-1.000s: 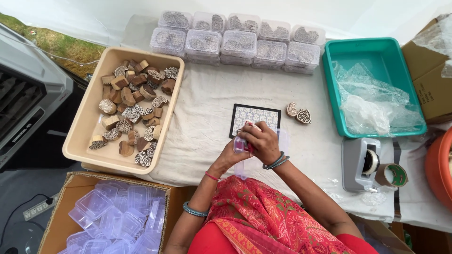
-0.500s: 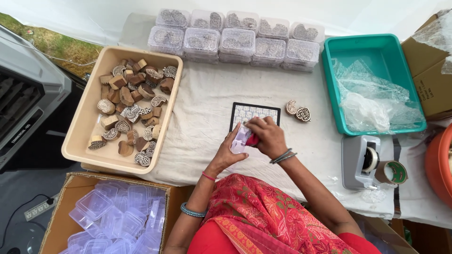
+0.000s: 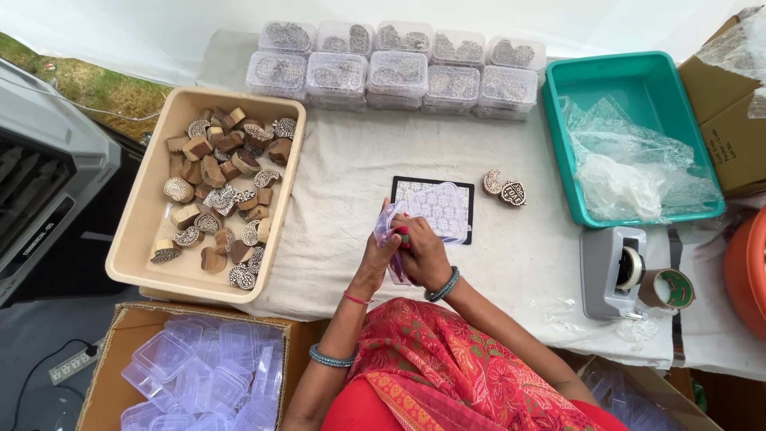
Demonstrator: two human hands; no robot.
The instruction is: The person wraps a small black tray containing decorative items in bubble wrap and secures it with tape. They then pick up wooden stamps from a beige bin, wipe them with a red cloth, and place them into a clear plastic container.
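My left hand [image 3: 381, 254] and my right hand [image 3: 421, 249] are pressed together over the white cloth, both gripping a small clear plastic box [image 3: 435, 214] whose lid is swung open toward the far side. Under the open lid lies a black-framed printed card [image 3: 405, 188]. Two carved wooden stamps [image 3: 503, 188] rest just to the right of the card. What sits inside the box is hidden by my fingers.
A beige tray [image 3: 144, 239] of several carved wooden stamps stands at left. Filled clear boxes [image 3: 399, 68] line the far edge. A teal bin [image 3: 634, 80] holds crumpled plastic. A tape dispenser [image 3: 614, 271] sits at right; a carton of empty clear boxes [image 3: 191, 371] is below left.
The hands stayed near the card while the clear box's lid swung open over it. The view has shifted slightly.
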